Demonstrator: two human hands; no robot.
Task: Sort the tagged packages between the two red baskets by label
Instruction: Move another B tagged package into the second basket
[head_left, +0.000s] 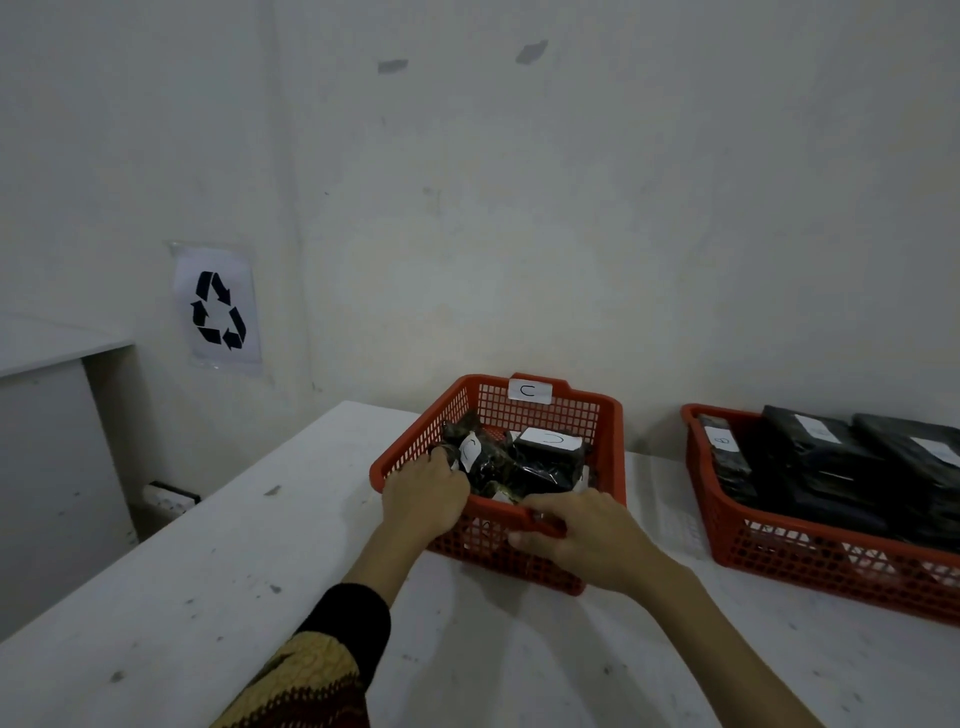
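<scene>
The left hand reaches over the near-left corner of the left basket, its fingers curled round the edge of a crinkled black package that lies inside. That package carries a white tag with a curved mark like a C. The right hand grips the near rim of the same basket, fingers folded over the red handle lip and thumb against the mesh wall below it.

Inside this basket, at about one o'clock from the held package, a second black package lies flat with a white tag marked the same way. A white label with a C-like mark is stuck on the far rim of the basket.

At three o'clock from the hands, well apart from the first basket, stands the right basket, partly cut off by the picture's edge. It holds several flat black packages lying side by side, each with a white tag; the marks on them are too small to read surely.

Both baskets sit on a white table flecked with dark spots. A patterned knitted sleeve covers the left forearm at six o'clock. On the wall at ten o'clock hangs a recycling sign, and below it, near the floor, is a wall socket.
</scene>
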